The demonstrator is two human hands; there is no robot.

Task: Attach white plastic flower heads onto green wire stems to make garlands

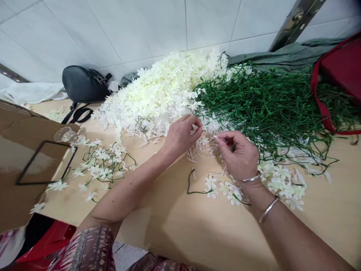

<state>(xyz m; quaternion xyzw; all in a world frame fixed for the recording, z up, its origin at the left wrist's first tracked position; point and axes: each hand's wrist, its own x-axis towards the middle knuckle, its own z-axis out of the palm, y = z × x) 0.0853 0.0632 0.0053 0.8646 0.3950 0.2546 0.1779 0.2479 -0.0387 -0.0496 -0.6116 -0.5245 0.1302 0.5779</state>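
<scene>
My left hand is closed in a pinch at the front edge of the heaped flowers; whatever its fingertips hold is too small to make out. Opposite it, my right hand pinches a small white piece between thumb and forefinger. A large pile of white artificial flower heads lies beyond both hands. To the right is a heap of green plastic stems. Below my hands, a single green stem lies by a few loose white flowers.
Flowers on green stems lie at the left, near a clear plastic cup and a cardboard box. A black bag stands against the tiled wall. At the far right is a red bag. More white flowers lie beside my right wrist.
</scene>
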